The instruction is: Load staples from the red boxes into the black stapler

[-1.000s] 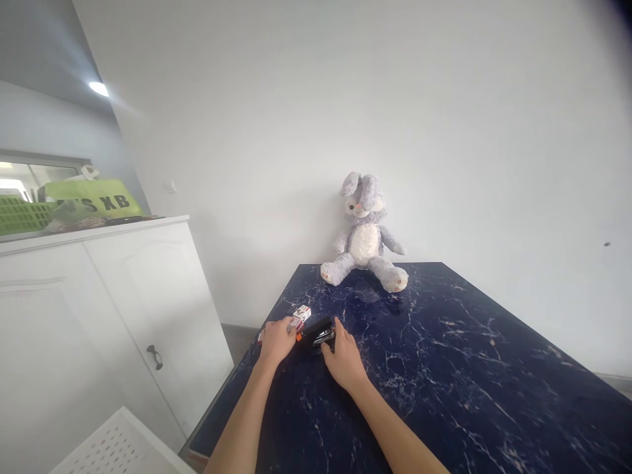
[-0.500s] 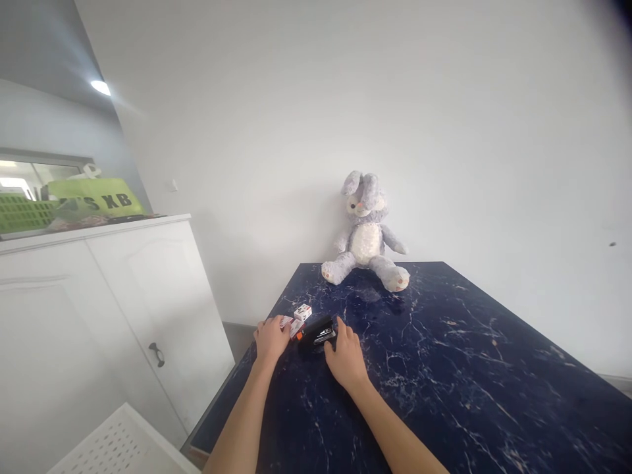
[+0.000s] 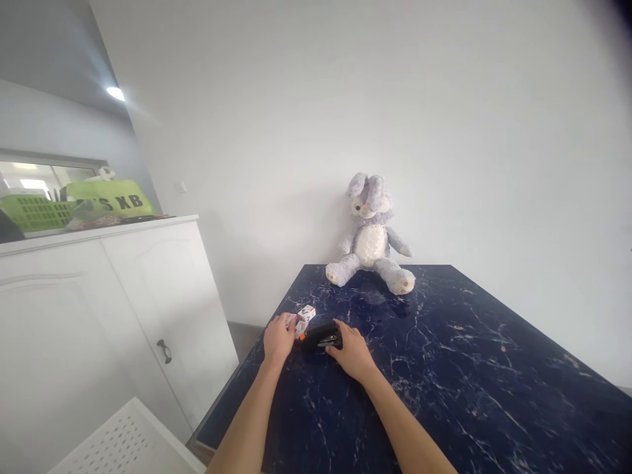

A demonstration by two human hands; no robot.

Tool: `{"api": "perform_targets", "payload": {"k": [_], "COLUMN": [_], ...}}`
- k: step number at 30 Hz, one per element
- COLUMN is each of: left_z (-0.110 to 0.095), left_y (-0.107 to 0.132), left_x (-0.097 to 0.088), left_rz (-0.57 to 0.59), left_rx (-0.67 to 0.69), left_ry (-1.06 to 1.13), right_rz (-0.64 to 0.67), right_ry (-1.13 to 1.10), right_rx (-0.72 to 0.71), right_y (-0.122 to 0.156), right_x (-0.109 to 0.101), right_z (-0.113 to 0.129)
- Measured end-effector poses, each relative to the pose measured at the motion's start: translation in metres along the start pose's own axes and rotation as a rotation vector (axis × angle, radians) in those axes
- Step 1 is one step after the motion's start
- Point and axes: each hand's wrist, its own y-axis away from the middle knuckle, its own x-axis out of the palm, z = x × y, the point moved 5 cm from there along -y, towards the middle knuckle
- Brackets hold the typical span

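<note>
My left hand rests on the dark table with its fingers curled over a small red-and-white box. Beside that box are a second small box and a white one with dark print. My right hand grips the right end of a black stapler, thumb on the near side and fingers on the far side. A small orange piece shows at the stapler's left end, close to the boxes; its kind is unclear.
A grey plush rabbit sits at the back of the blue marbled table, against the wall. On the left stands a white cabinet with a green bag and a green basket on top. A white perforated bin is at lower left.
My right hand has closed around the stapler's right end, where its fingers were spread beside it before. My left hand stays by the boxes. The whole view has shifted slightly.
</note>
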Motion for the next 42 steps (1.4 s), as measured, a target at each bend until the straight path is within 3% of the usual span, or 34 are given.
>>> {"api": "perform_targets", "payload": {"k": [8, 16, 22, 29, 34, 36, 38, 42], "left_z": [0.002, -0.004, 0.009, 0.036, 0.042, 0.025, -0.011, -0.124], "left_y": [0.004, 0.007, 0.005, 0.002, 0.003, 0.008, 0.017, 0.045], "left_x": [0.002, 0.0, -0.017, -0.035, -0.041, -0.039, -0.031, 0.008], "left_rz": [-0.033, -0.021, -0.163, -0.358, -0.386, -0.356, -0.283, 0.042], "left_rx": [-0.06, -0.01, -0.158, -0.368, -0.367, -0.281, -0.132, 0.367], "left_ry": [-0.068, -0.042, 0.013, 0.173, 0.267, 0.287, 0.302, 0.328], "right_rz": [-0.058, 0.076, -0.025, -0.132, -0.176, -0.099, -0.063, -0.078], "right_ry": [0.054, -0.046, -0.083, -0.069, 0.096, 0.159, 0.152, 0.087], "right_rx": [0.084, -0.151, -0.074, -0.063, -0.056, -0.06, -0.042, 0.06], "right_y": [-0.013, -0.024, -0.02, -0.013, 0.01, 0.019, 0.024, 0.026], "right_x": [-0.002, 0.013, 0.004, -0.031, -0.088, -0.101, -0.11, -0.116], "right_z": [-0.01, -0.001, -0.011, -0.019, -0.081, -0.108, -0.127, -0.133]}}
